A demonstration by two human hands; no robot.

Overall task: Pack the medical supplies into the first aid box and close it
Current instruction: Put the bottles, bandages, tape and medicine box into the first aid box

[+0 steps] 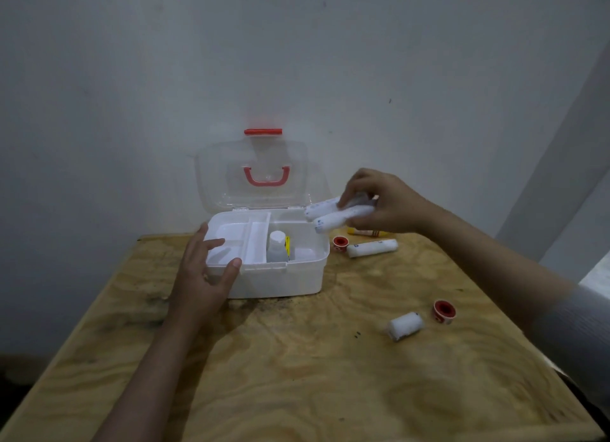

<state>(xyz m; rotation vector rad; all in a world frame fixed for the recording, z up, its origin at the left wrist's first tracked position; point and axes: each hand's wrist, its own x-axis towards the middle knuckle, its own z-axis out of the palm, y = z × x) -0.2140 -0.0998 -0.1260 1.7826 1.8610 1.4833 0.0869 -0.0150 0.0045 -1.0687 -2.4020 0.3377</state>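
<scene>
Plywood table (297, 375), with swirled grain and dark stains, fills the near field and carries every item. Left hand (201, 276) rests with fingers spread against the front left corner of the first aid box (280, 276), thumb on the rim, gripping nothing. Right hand (379, 200) is clamped on two long white gauze rolls (330, 215), held side by side and tilted above the box's right rear corner. Box body is opaque white plastic, rectangular with rounded corners; its clear lid (260, 177) stands upright, showing a red handle and red latch. Inside, a white divided tray sits in the left half; a small clear bottle (276, 248) with white cap stands in the right compartment. Right of the box lie a third long gauze roll (371, 248), a red tape spool (340, 243) and a yellow tube (368, 232). Nearer, a short gauze roll (405, 325) and second red spool (444, 310) lie well apart from the box.
</scene>
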